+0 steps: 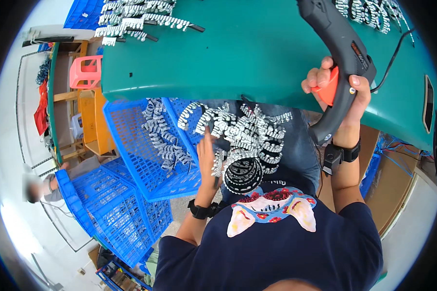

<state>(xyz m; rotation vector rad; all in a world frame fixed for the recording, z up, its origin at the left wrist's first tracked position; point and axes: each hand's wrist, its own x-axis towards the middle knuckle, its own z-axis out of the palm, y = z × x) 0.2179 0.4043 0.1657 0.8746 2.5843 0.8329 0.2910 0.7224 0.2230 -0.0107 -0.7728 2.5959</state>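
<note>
My right hand is wrapped round the handle of a black hot glue gun with an orange trigger, raised over the table's near edge. Its dark cord runs off to the right. Across my lap lies a pile of black bands trimmed with rows of white, shiny beads. Some are nested together into a round stack nearest my body. At the pile's left side, my left hand has its fingers pointing away from me, closed against a beaded band; part of its grip is hidden.
A green-topped table bears more beaded bands at the far left and far right. On my left, a blue crate holds beaded bands, beside more blue crates. A pink stool and another person are further left.
</note>
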